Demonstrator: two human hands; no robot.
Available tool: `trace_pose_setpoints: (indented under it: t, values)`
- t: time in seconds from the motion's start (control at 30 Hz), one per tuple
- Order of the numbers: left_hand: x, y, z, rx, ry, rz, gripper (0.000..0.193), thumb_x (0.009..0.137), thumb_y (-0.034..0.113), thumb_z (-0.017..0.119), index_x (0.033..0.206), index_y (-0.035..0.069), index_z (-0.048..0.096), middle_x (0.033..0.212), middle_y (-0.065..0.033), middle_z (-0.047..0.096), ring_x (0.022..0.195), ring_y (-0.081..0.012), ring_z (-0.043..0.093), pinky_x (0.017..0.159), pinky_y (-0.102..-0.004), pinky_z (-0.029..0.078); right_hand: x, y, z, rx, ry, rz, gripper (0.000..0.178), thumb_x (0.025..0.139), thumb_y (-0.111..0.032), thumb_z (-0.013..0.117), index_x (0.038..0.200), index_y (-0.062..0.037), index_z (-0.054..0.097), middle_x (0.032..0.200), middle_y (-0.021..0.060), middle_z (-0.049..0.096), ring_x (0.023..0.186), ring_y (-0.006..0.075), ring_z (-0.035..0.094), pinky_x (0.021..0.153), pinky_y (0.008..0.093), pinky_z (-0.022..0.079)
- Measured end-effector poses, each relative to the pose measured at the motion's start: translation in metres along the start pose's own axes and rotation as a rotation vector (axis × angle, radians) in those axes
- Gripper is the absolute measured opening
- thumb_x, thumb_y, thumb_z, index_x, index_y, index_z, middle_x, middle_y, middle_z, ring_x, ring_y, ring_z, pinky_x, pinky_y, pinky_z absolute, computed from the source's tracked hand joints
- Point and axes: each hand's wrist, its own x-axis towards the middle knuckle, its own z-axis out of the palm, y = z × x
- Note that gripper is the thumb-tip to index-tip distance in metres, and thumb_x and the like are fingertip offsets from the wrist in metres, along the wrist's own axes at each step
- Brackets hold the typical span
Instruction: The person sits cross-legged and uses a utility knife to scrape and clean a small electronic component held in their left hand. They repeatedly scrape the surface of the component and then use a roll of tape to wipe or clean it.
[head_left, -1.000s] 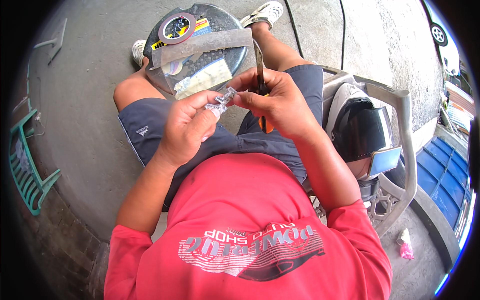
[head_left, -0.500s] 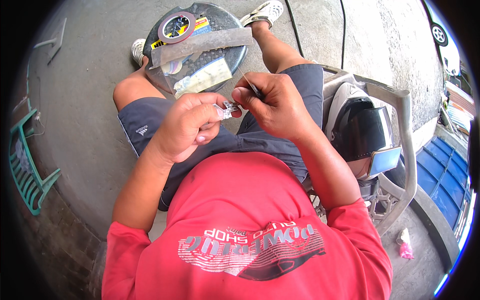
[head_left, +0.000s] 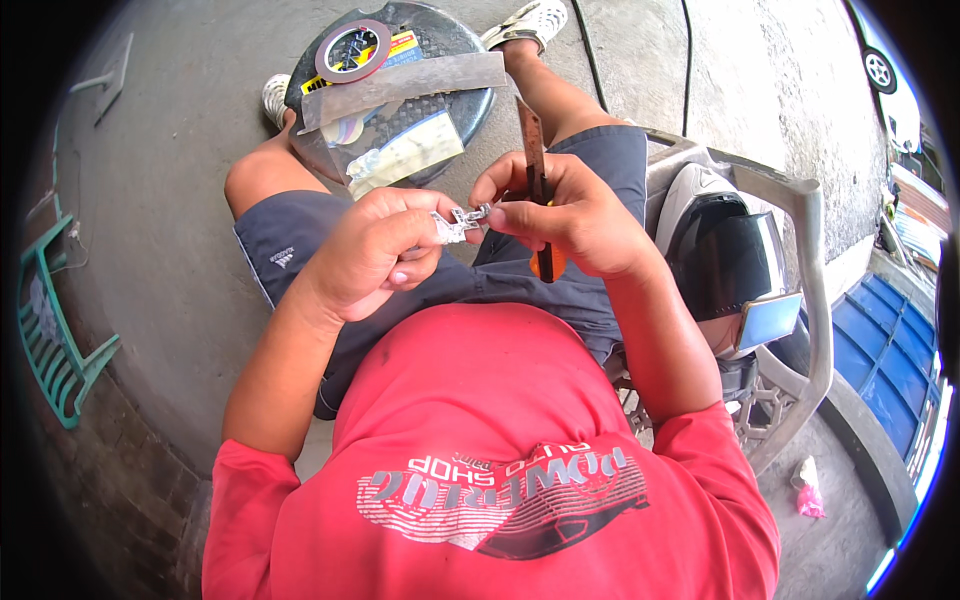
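My left hand (head_left: 380, 240) is closed, pinching a small silvery-white cut-out piece (head_left: 455, 228) between thumb and fingers. The piece has a jagged, notched outline, and its material is too small to tell. My right hand (head_left: 570, 215) is closed around a snap-off cutter (head_left: 533, 140) with a long brownish blade and a bit of orange on its handle. The cutter stands across the palm, blade pointing away from me. My right thumb and forefinger also touch the right end of the silvery piece. Both hands meet above my lap.
Ahead is a round black stool (head_left: 470, 105) bearing a tape roll (head_left: 353, 52), a greyish strip (head_left: 405, 90) and clear sheets with pale paper. On my right, a helmet (head_left: 715, 250) and a phone (head_left: 768, 323) sit beside a grey chair arm (head_left: 815, 280). A green chair (head_left: 65, 330) lies left.
My right hand has turned, so the cutter now shows its broad blade and orange handle. Its thumb and forefinger remain at the piece, and my left hand has barely moved.
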Motion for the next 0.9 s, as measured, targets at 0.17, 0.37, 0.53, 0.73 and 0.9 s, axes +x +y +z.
trace_pose_setpoints:
  t: [0.17,0.37,0.53,0.73,0.9]
  values:
    - [0.000,0.000,0.006,0.092,0.028,0.028,0.029,0.100,0.010,0.055,0.115,-0.010,0.070,0.074,0.0015,0.058,0.053,-0.0010,0.038,0.047,-0.0194,0.029,0.004,0.006,0.000,-0.110,0.032,0.054,0.010,0.104,-0.012,0.072,0.102,-0.0018,0.071,0.085,0.0033,0.074,0.066,0.0042,0.052,0.060,0.0222,0.041]
    - [0.000,-0.005,0.002,0.139,0.051,0.076,0.026,0.100,0.007,0.057,0.117,-0.008,0.067,0.105,-0.0106,0.075,0.054,-0.0007,0.038,0.048,-0.0189,0.030,0.018,0.019,0.019,0.114,0.264,0.079,0.027,0.109,-0.027,0.065,0.093,-0.0058,0.067,0.075,0.0029,0.067,0.058,0.0089,0.055,0.055,0.0257,0.041]
    - [-0.002,-0.010,-0.002,0.202,0.047,0.106,0.025,0.101,0.007,0.057,0.118,-0.007,0.068,0.106,-0.0084,0.075,0.054,-0.0013,0.039,0.048,-0.0192,0.031,0.020,0.033,-0.003,0.132,0.404,0.071,0.038,0.110,-0.033,0.065,0.082,-0.0091,0.057,0.074,0.0061,0.065,0.054,0.0131,0.054,0.055,0.0268,0.043]
    - [-0.004,-0.011,-0.006,0.235,0.086,0.112,0.023,0.103,0.009,0.058,0.118,-0.005,0.068,0.100,-0.0058,0.072,0.055,-0.0010,0.039,0.049,-0.0193,0.031,0.000,0.017,0.001,-0.043,0.196,0.066,0.029,0.109,-0.030,0.070,0.101,-0.0020,0.072,0.083,0.0035,0.072,0.062,0.0068,0.052,0.057,0.0238,0.041]
    - [-0.001,-0.013,0.001,0.325,0.129,0.166,0.021,0.105,0.010,0.057,0.117,-0.002,0.068,0.076,0.0051,0.055,0.056,-0.0005,0.039,0.051,-0.0200,0.031,0.001,0.020,0.018,-0.103,0.189,0.001,0.020,0.102,-0.022,0.080,0.103,-0.0032,0.074,0.083,-0.0022,0.068,0.067,0.0032,0.052,0.059,0.0223,0.040]
